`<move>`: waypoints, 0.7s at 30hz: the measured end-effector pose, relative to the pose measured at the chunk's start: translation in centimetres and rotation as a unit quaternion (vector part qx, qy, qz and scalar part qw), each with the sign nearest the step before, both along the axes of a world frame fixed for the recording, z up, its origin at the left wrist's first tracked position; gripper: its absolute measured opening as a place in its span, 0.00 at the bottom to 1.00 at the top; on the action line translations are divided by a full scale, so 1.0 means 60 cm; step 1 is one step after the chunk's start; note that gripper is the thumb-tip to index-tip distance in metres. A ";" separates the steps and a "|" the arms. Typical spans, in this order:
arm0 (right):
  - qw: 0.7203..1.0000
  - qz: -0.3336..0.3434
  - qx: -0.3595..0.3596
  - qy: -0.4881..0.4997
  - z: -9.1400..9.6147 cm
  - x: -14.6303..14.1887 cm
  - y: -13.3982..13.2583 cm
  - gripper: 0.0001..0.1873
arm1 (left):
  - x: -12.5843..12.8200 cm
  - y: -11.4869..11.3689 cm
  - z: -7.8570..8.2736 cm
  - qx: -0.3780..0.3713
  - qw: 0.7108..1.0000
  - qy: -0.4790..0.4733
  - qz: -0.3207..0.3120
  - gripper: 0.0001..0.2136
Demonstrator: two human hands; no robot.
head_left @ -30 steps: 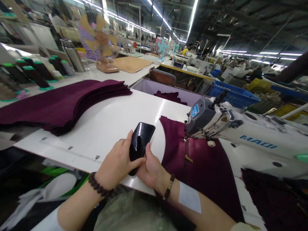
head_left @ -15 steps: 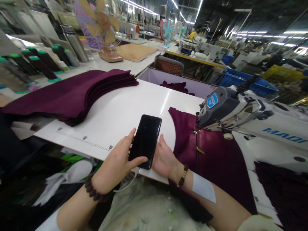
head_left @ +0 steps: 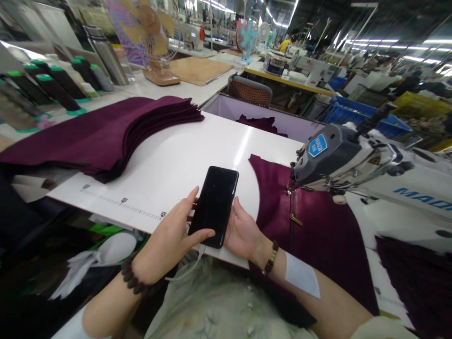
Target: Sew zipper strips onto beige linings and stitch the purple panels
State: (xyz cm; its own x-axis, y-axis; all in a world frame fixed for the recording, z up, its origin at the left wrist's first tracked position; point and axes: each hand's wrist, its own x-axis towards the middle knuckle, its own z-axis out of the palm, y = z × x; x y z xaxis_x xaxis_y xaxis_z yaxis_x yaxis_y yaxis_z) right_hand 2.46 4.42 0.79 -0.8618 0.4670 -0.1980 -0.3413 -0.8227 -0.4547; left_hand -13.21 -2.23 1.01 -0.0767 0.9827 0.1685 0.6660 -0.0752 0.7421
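Note:
A black smartphone [head_left: 215, 205] with a dark screen is held upright between my two hands above the table's front edge. My left hand [head_left: 176, 230] grips its left side, the thumb lying across the lower screen. Against the phone's right edge, my right hand [head_left: 243, 230] supports it from the side and partly from beneath; its fingers are hidden behind the phone. A white cable [head_left: 187, 273] runs from the phone's bottom end. To the right, a burgundy fabric piece [head_left: 325, 235] lies under the sewing machine [head_left: 328, 155], with a zipper pull [head_left: 295, 219] on it.
Stacked burgundy panels [head_left: 88, 132] cover the table's left side. Thread cones [head_left: 58, 89], a steel flask [head_left: 106, 54] and a fan [head_left: 151, 42] stand behind them. Beyond the white tabletop [head_left: 183, 150] is a bin [head_left: 226, 108] with burgundy pieces. Dark fabric [head_left: 413, 278] lies at far right.
The view has shifted slightly, so the machine and fabric sit a little farther right. Both hands keep the same hold on the smartphone, whose screen stays dark.

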 end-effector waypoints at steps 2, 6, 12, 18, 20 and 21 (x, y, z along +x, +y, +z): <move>1.000 0.001 -0.005 0.000 0.001 0.000 -0.001 0.36 | -0.001 0.001 -0.001 -0.012 1.000 -0.003 0.006 0.38; 1.000 0.001 -0.016 -0.002 0.002 -0.003 -0.004 0.33 | -0.003 0.002 -0.001 -0.027 0.999 -0.007 0.016 0.39; 0.999 -0.003 0.007 -0.038 -0.003 -0.008 -0.007 0.32 | -0.004 -0.003 0.002 -0.012 1.000 0.006 0.011 0.39; 1.000 0.014 0.008 -0.017 0.004 -0.002 -0.004 0.37 | -0.007 -0.009 -0.002 -0.030 0.998 -0.053 0.013 0.39; 1.000 0.020 0.006 -0.016 0.004 0.000 -0.003 0.39 | -0.008 -0.012 -0.004 -0.028 0.998 -0.056 0.010 0.39; 1.000 0.024 0.003 -0.017 0.003 0.000 -0.003 0.39 | -0.008 -0.013 -0.004 -0.024 0.998 -0.056 0.008 0.39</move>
